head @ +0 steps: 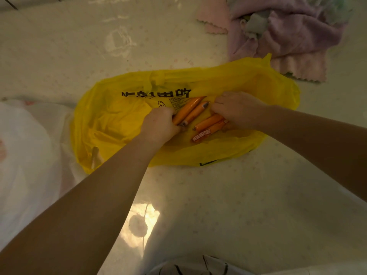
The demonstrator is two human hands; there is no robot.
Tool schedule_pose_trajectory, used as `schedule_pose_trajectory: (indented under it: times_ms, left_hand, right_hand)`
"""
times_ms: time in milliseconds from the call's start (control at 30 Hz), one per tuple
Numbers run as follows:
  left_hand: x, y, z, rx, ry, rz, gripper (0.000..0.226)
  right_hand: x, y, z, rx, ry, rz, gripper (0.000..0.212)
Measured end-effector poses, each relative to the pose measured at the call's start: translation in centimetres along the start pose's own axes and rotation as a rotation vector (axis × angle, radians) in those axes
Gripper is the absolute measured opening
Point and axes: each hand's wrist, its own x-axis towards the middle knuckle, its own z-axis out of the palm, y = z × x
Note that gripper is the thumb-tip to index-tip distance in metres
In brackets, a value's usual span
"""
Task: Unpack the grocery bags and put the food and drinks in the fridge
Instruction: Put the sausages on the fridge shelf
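Lying between both hands: sausages [200,118].

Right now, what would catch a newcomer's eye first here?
The yellow bag lying open in the middle of the pale table, black print on it. Both hands are in its mouth: the left hand grips two orange sausages, and the right hand reaches in beside two more. At the far right lie crumpled pink and purple cloths; a white bag sits at the left edge.
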Motion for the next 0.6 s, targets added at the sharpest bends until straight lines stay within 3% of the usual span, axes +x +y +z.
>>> schedule_pose_trajectory:
  times_ms: [167, 367, 433, 500, 600]
  left_hand:
    - [-0.6, -0.2, -0.8, -0.200, -0.033, -0.077, 0.033]
    - [-3.2, -0.6, -2.1, -0.763, -0.011, -0.246, 0.017]
    - [-4.4, -0.6, -2.5, -0.929, 0.021, -0.303, 0.015]
    - [-5.8, -0.8, -3.1, -1.078, 0.051, -0.342, 0.016]
    - [-8.2, -1.3, -4.2, -1.284, 0.076, -0.353, 0.022]
  right_hand:
    - [-0.5, -0.1, 0.6, 0.180, -0.078, 0.092, 0.034]
    - [-1.5, -0.6, 0.7, 0.435, 0.029, 0.262, 0.030]
    - [-2.1, -1.2, -0.5, 0.717, 0.187, 0.352, 0.017]
    - [-2.7, -2.0, -2.3, 1.130, 0.330, 0.437, 0.016]
    - [-3.1, -3.9, -5.2, 1.480, 0.451, 0.451, 0.013]
